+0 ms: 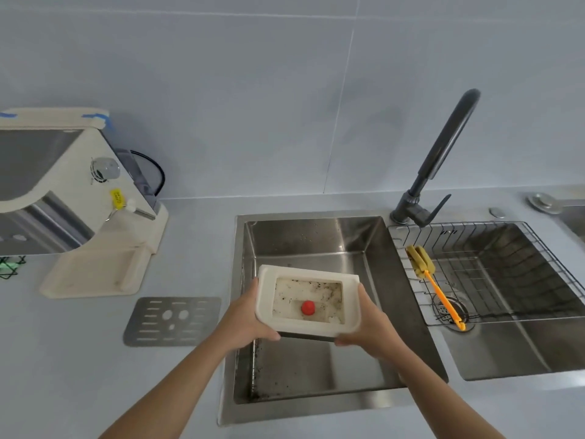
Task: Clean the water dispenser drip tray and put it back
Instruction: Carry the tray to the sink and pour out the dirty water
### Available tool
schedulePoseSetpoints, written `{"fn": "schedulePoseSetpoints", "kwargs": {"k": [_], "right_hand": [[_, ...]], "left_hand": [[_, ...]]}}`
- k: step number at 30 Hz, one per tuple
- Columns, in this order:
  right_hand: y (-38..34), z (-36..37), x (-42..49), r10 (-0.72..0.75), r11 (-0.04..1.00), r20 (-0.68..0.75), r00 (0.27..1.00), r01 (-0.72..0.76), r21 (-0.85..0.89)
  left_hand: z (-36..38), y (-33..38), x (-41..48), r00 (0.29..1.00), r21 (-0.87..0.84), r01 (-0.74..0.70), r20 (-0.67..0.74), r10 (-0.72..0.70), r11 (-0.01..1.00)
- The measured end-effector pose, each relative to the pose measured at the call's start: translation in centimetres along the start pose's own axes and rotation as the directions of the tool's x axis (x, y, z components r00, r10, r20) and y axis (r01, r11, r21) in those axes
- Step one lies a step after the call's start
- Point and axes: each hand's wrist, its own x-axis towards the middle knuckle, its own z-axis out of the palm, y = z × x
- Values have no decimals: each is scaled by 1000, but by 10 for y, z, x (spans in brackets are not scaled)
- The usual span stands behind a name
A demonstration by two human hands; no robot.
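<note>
I hold a cream drip tray (269, 299) over the left sink basin (316, 242). Dark specks soil its inside and a red float sits near the middle. My left hand (250, 318) grips the tray's left side, my right hand (367, 324) its right side. The water dispenser (79, 198) stands on the counter at the left, its base platform bare. The tray's metal grille (172, 321) lies flat on the counter between the dispenser and the sink.
A black faucet (443, 153) rises behind the divider between the two basins. The right basin (522, 350) carries a wire rack with a yellow sponge brush (421, 258) on an orange handle. Dark grime spots the left basin's floor.
</note>
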Motion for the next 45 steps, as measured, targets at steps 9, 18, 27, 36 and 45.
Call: {"fn": "schedulePoseSetpoints", "kwargs": {"k": [9, 18, 27, 36, 45], "right_hand": [[5, 11, 0, 47, 985, 12, 999, -48, 165], [6, 15, 5, 118, 922, 20, 993, -117, 368], [17, 16, 16, 258, 835, 75, 963, -262, 484], [14, 18, 27, 331, 615, 98, 939, -293, 732], [4, 36, 36, 424, 246, 252, 870, -378, 892]], "left_hand": [[-15, 18, 12, 998, 118, 21, 48, -27, 993], [-31, 35, 39, 992, 241, -4, 123, -27, 971], [-43, 54, 60, 986, 268, -22, 166, -24, 963], [-46, 66, 76, 996, 274, 53, 50, -69, 960], [-41, 88, 107, 993, 319, 114, -14, -116, 941]]}}
